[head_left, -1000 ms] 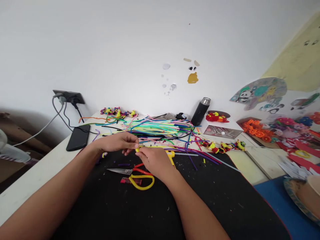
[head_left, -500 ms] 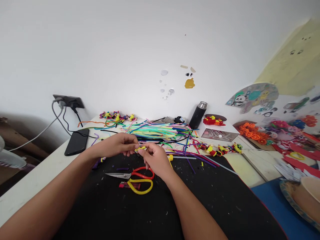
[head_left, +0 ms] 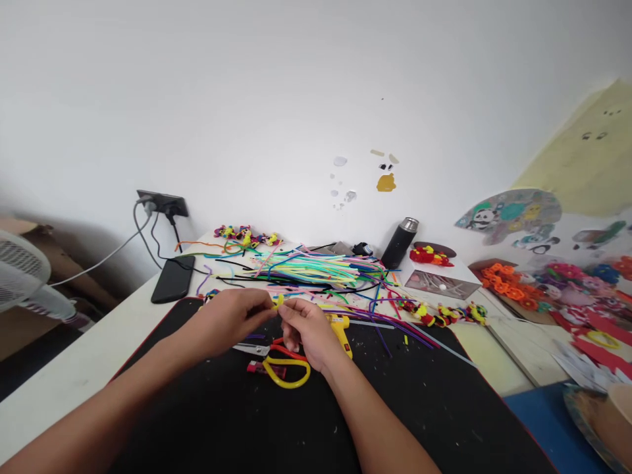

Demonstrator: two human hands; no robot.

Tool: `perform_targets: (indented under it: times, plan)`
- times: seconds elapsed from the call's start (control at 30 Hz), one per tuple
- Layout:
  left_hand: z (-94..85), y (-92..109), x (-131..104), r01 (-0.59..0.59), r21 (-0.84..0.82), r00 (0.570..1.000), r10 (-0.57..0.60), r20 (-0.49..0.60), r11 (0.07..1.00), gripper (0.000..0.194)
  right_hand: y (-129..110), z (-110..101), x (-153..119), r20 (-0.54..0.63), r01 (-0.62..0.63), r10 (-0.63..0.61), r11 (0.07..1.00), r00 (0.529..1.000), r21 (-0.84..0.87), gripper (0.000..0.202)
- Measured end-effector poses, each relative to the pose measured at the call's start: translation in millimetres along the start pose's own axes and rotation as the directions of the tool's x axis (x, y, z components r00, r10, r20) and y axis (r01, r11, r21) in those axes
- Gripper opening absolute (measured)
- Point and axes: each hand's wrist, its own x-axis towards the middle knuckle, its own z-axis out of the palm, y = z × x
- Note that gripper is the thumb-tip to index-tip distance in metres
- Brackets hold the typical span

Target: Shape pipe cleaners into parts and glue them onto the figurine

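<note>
Two hands meet over the far edge of the black mat (head_left: 306, 421) on the worktop (head_left: 74, 355). The left hand (head_left: 232, 319) and the right hand (head_left: 309, 328) pinch a small yellow pipe cleaner piece (head_left: 278, 302) between their fingertips, each grip closed on it from its own side, so the piece sits just above the mat between them. Right below the hands lie scissors (head_left: 276, 359) with one red and one yellow handle (blades pointing left). A yellow glue gun (head_left: 342, 327) lies just right of the right hand. Farther off, a loose heap of coloured pipe cleaners (head_left: 316, 268) spreads across the worktop. A black phone (head_left: 172, 279) lies at the far left, a dark flask (head_left: 399, 242) stands near the wall, and finished twisted figures (head_left: 444, 313) rest to the right.
</note>
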Motion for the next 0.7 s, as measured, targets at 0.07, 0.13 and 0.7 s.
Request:
perform_targets:
  times: [0.07, 0.13, 0.7]
  plan:
    - [4.8, -3.0, -8.3, -0.046, 0.092, 0.999, 0.047, -0.007, 0.995, 0.029, 3.1, 2.9, -0.4, 0.018, -0.015, 0.016, 1.0, 1.0, -0.016, 0.05]
    - [9.4, -7.0, -16.9, -0.103, 0.171, 0.995, 0.104, 0.001, 0.98, 0.028, 6.7, 5.6, -0.7, 0.037, -0.041, 0.043, 0.999, 0.998, -0.034, 0.05]
    - [-17.5, -81.4, -80.1, 0.138, -0.173, 0.952, -0.179, -0.247, 0.975, 0.036, 35.8, 50.0, -5.8, 0.022, -0.332, 0.332, 0.943, 0.943, -0.017, 0.041]
